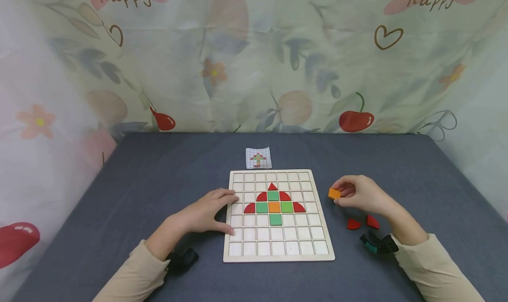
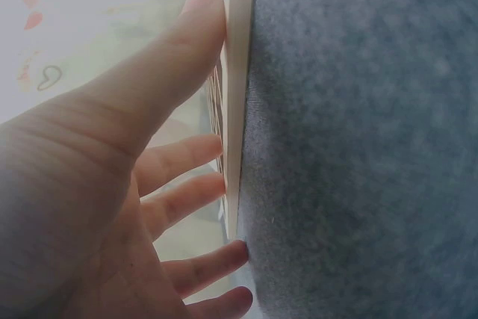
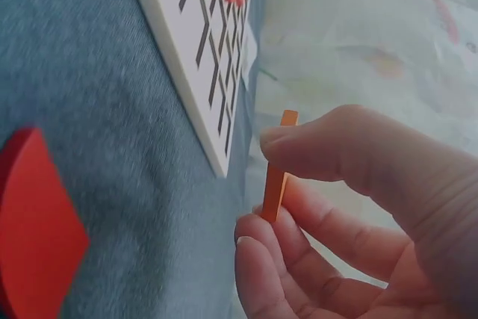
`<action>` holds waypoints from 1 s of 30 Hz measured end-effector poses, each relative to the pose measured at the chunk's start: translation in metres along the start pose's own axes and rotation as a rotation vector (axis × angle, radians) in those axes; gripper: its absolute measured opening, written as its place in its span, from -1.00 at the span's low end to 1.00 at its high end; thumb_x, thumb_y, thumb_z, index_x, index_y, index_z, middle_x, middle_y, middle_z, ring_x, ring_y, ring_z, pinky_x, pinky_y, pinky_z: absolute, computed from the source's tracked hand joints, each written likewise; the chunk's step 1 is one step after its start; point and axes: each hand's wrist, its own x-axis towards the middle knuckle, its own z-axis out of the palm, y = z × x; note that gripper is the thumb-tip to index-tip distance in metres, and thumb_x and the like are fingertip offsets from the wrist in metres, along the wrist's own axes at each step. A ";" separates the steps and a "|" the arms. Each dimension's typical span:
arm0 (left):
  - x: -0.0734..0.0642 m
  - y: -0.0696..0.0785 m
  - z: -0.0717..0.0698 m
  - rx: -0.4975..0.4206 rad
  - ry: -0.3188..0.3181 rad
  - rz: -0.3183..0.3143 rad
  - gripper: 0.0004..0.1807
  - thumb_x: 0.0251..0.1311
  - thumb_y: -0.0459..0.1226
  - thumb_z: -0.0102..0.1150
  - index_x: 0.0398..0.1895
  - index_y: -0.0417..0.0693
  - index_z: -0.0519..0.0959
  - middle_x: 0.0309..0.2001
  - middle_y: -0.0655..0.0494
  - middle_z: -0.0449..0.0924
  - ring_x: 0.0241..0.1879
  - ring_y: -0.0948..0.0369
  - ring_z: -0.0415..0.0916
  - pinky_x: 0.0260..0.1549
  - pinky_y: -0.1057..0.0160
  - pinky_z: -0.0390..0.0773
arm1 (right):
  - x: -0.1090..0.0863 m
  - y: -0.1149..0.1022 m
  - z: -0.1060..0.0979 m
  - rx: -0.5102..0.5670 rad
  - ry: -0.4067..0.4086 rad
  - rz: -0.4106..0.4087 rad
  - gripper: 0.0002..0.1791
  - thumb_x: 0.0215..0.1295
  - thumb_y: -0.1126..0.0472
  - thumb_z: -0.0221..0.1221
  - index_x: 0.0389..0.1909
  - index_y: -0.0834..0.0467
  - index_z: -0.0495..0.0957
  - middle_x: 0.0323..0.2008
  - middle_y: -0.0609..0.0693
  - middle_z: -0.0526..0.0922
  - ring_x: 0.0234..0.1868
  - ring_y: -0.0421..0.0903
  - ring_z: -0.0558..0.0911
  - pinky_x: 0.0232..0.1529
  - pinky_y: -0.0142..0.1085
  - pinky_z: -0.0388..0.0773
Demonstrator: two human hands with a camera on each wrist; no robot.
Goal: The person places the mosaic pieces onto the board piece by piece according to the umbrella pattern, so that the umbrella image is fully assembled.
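My right hand (image 1: 359,194) pinches an orange square tile (image 1: 334,193) between thumb and fingers, to the right of a wooden grid board (image 1: 279,258). In the right wrist view the same orange tile (image 3: 277,177) is seen nearly edge-on. Fingers spread, my left hand (image 1: 208,211) rests on the board's left edge, its thumb and fingertips on the rim (image 2: 239,72). Several tiles lie in the board's cells: a red triangle (image 1: 272,187) on top, red quarter-rounds (image 1: 249,208) at the sides, green squares (image 1: 275,219) and an orange square (image 1: 274,207) in the middle.
Two red quarter-round tiles (image 1: 354,224) lie on the dark cloth right of the board, below my right hand. A small pattern card (image 1: 258,158) lies behind the board. Each wrist wears a black device (image 1: 379,243). A printed curtain (image 1: 258,72) hangs at the table's back.
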 end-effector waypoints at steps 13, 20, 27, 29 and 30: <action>0.001 0.001 -0.001 -0.005 -0.007 -0.027 -0.08 -0.14 0.11 0.39 0.32 -0.02 0.29 0.36 0.00 0.20 0.34 0.00 0.13 0.28 -0.06 0.22 | 0.001 -0.017 0.009 0.053 -0.013 -0.042 -0.62 0.03 0.22 0.36 -0.12 0.29 0.61 -0.22 0.13 0.68 -0.28 -0.15 0.64 -0.30 -0.48 0.57; 0.001 0.000 0.000 0.006 -0.005 -0.008 -0.08 -0.13 0.11 0.38 0.32 -0.05 0.29 0.35 -0.03 0.21 0.33 -0.02 0.14 0.26 -0.07 0.24 | 0.000 -0.026 0.016 0.080 -0.009 -0.086 -0.62 0.01 0.23 0.37 -0.12 0.27 0.62 -0.24 0.09 0.68 -0.33 -0.25 0.63 -0.29 -0.49 0.57; 0.001 0.000 0.001 0.000 -0.002 -0.021 -0.08 -0.14 0.11 0.39 0.32 -0.02 0.29 0.36 0.00 0.20 0.34 0.00 0.14 0.27 -0.05 0.24 | 0.000 -0.035 0.024 0.095 -0.024 -0.129 -0.64 -0.01 0.23 0.38 -0.14 0.25 0.63 -0.25 0.07 0.67 -0.34 -0.31 0.61 -0.27 -0.48 0.57; 0.001 0.000 0.001 0.001 -0.002 -0.019 -0.08 -0.14 0.11 0.39 0.32 -0.02 0.29 0.36 -0.01 0.20 0.34 -0.01 0.14 0.27 -0.05 0.24 | 0.000 -0.037 0.027 0.096 -0.030 -0.139 -0.65 -0.01 0.24 0.38 -0.15 0.24 0.64 -0.25 0.06 0.67 -0.34 -0.32 0.60 -0.27 -0.47 0.57; 0.001 0.000 0.001 0.001 -0.001 -0.018 -0.08 -0.14 0.11 0.39 0.32 -0.02 0.29 0.36 -0.01 0.21 0.34 -0.01 0.14 0.27 -0.05 0.24 | 0.000 -0.039 0.028 0.096 -0.034 -0.148 -0.65 -0.01 0.24 0.37 -0.15 0.24 0.64 -0.25 0.07 0.66 -0.35 -0.32 0.60 -0.27 -0.47 0.58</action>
